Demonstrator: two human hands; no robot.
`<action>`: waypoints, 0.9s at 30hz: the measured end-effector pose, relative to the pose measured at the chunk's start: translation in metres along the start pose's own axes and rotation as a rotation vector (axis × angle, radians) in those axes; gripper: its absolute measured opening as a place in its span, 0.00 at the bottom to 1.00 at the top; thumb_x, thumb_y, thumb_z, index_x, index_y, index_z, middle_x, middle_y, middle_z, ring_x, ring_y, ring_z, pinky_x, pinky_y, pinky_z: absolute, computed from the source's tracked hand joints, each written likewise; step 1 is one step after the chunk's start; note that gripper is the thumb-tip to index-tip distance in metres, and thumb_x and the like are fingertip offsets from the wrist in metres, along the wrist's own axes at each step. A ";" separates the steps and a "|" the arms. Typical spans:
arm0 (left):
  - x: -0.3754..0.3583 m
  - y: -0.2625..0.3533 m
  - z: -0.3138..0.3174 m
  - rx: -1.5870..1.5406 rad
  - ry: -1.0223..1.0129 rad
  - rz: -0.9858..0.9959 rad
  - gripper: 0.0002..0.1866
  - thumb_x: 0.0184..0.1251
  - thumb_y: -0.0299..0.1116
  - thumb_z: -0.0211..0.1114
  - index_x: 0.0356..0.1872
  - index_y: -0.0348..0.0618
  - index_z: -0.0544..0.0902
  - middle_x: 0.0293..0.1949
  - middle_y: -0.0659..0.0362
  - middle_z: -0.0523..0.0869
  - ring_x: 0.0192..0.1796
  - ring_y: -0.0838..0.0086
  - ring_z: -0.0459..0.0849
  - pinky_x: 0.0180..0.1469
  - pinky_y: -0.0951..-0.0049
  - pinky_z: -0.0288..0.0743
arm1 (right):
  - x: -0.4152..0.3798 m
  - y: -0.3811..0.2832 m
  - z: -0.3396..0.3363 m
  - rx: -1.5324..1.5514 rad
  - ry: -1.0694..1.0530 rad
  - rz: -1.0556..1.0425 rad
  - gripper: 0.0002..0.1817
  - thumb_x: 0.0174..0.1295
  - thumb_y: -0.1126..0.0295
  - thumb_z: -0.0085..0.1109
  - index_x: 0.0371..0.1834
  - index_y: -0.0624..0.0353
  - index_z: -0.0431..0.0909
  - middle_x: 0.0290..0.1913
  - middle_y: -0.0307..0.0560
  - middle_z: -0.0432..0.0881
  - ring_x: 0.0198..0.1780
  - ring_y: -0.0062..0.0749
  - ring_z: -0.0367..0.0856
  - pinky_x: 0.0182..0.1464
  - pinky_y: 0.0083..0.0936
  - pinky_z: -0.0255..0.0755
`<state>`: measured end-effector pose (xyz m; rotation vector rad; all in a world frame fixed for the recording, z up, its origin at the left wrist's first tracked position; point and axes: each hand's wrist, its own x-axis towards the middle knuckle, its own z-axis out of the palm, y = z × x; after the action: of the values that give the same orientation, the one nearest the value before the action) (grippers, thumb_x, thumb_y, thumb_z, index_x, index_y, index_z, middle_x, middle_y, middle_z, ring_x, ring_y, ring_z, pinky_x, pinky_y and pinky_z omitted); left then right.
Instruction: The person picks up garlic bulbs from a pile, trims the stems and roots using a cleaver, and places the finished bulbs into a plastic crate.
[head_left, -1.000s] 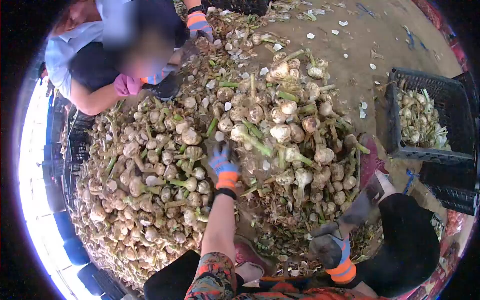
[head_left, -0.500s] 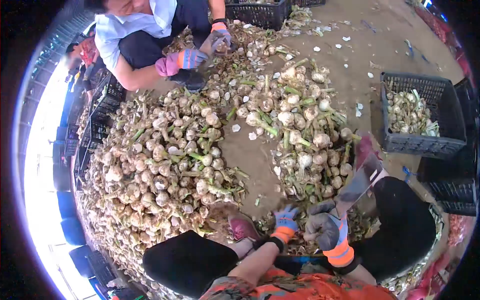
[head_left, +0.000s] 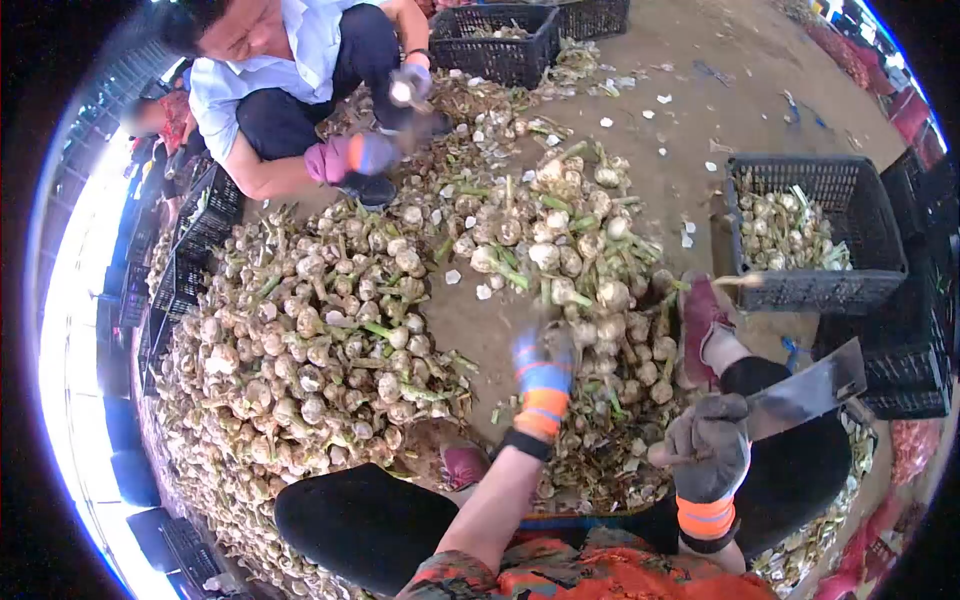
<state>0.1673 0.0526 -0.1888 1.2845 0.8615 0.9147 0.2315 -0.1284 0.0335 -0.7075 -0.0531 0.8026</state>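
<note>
My right hand (head_left: 712,445), in a grey and orange glove, is closed around the handle of a cleaver (head_left: 808,392). Its broad blade points right, above my right knee. My left hand (head_left: 545,365), gloved in blue and orange, reaches to the left edge of the nearer pile of garlic bulbs (head_left: 612,295). Motion smears its fingers, so their grip cannot be made out. Trimmings and loose skins (head_left: 600,460) lie between my feet. A pale, blurred stemmed piece (head_left: 745,281) shows at the near left corner of the black crate (head_left: 825,290).
A large garlic heap (head_left: 300,350) spreads on the left. Across from me a person in a light shirt (head_left: 300,60) squats, wearing gloves. More black crates (head_left: 500,50) stand at the back, others (head_left: 190,260) along the left. Blue scraps lie on the floor (head_left: 660,190).
My left hand has moved forward to the garlic pile. My right hand has swung right and back with the cleaver, whose blade now points right. The blurred stemmed piece has appeared by the crate.
</note>
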 end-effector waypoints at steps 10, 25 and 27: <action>-0.025 -0.073 -0.104 1.162 0.153 -0.308 0.35 0.44 0.47 0.67 0.57 0.48 0.69 0.58 0.39 0.63 0.57 0.44 0.67 0.56 0.56 0.65 | 0.007 0.027 -0.012 -0.063 0.162 0.235 0.16 0.56 0.56 0.46 0.26 0.60 0.65 0.21 0.48 0.64 0.21 0.34 0.56 0.24 0.30 0.51; 0.035 -0.043 -0.025 1.209 -0.245 -0.208 0.34 0.45 0.51 0.66 0.54 0.47 0.71 0.54 0.39 0.69 0.54 0.48 0.71 0.54 0.60 0.68 | 0.009 0.015 0.003 -0.166 0.336 0.192 0.09 0.45 0.77 0.51 0.32 0.59 0.73 0.15 0.40 0.61 0.18 0.31 0.64 0.21 0.29 0.60; 0.044 -0.115 -0.026 1.243 -0.392 -0.223 0.38 0.38 0.55 0.70 0.53 0.48 0.73 0.49 0.46 0.78 0.53 0.55 0.72 0.57 0.63 0.64 | 0.008 0.012 0.000 -0.187 0.331 0.202 0.09 0.45 0.78 0.51 0.32 0.60 0.73 0.16 0.42 0.62 0.19 0.33 0.64 0.20 0.30 0.60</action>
<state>0.1703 0.0971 -0.3071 2.2392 1.2622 -0.1837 0.2298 -0.1175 0.0249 -1.0270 0.2486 0.8707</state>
